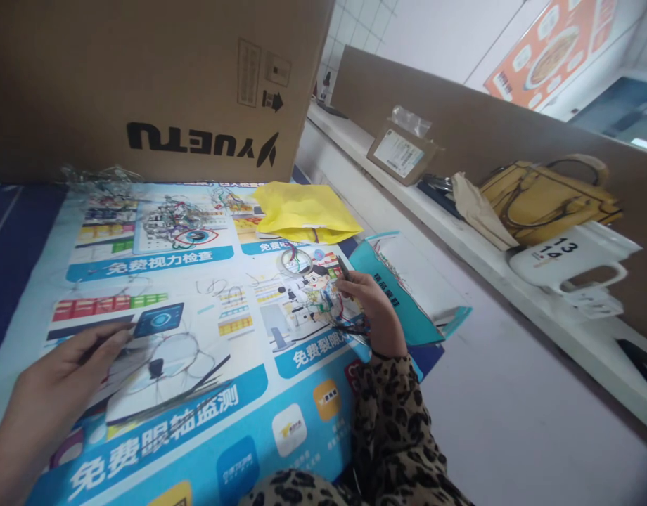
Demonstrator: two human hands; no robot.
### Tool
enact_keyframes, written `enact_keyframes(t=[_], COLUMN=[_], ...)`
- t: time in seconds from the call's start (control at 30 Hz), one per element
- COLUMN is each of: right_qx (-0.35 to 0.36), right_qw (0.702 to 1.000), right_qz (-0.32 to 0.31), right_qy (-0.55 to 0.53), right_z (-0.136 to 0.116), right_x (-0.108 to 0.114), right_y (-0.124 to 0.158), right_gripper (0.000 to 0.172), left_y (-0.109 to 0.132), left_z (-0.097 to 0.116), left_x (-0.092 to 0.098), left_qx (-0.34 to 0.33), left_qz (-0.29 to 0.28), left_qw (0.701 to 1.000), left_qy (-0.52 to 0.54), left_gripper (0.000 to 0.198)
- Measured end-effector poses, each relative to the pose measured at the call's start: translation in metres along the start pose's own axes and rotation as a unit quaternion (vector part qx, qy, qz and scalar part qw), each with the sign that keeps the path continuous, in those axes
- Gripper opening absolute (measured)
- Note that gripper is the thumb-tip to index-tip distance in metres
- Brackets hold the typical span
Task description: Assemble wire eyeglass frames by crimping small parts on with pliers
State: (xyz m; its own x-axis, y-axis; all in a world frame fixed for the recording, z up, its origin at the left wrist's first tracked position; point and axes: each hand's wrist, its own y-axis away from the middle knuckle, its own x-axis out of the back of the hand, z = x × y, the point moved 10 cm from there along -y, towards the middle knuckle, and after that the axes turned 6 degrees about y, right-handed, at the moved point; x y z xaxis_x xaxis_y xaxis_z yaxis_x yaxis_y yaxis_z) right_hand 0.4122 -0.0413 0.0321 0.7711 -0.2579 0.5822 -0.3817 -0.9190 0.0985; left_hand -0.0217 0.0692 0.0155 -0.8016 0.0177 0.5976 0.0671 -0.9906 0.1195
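My left hand (65, 379) is over the printed sheet (138, 464), thumb and fingertips pinched together. Whatever is between those fingertips is too fine to make out. Thin loops of wire (181, 344) and dark straight strands (207, 376) lie just right of it. My right hand (373, 302) grips a slim dark tool (343, 268), its tip pointing up and away; its exact kind is unclear. Loose coloured wires (321, 309) lie beside this hand, with a coiled ring of wire (296, 261) farther off.
A tangled wire pile (176, 219) and clear plastic (105, 183) lie toward the back, before a large cardboard carton (144, 77). A yellow pouch (307, 211) lies beyond my right hand, an open teal box (373, 274) beside it. A ledge at right holds a white mug (571, 256) and yellow handbag (555, 193).
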Motion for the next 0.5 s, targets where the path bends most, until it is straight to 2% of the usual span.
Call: enact_keyframes(t=[0.13,0.33,0.43,0.5], right_qx=[0.019,0.025,0.031,0.037], right_qw=[0.996,0.991,0.990,0.989], right_qz=[-0.040,-0.068,-0.079,-0.082], right_qy=[-0.077,-0.108,-0.115,-0.118], right_z=[0.001,0.004,0.000,-0.003], right_x=[-0.006,-0.012,-0.015,-0.017], right_y=[0.000,0.000,0.000,-0.001], right_gripper=[0.023,0.020,0.019,0.018], left_y=[0.001,0.001,0.001,0.001], left_z=[-0.005,-0.012,-0.010,0.000], left_x=[-0.006,-0.004,-0.002,0.004], left_qx=[0.046,0.090,0.075,0.028], left_qz=[-0.024,-0.024,-0.013,0.018], left_qw=[0.998,0.996,0.997,0.999], left_qy=[0.029,0.010,0.006,-0.005], left_gripper=[0.043,0.041,0.036,0.030])
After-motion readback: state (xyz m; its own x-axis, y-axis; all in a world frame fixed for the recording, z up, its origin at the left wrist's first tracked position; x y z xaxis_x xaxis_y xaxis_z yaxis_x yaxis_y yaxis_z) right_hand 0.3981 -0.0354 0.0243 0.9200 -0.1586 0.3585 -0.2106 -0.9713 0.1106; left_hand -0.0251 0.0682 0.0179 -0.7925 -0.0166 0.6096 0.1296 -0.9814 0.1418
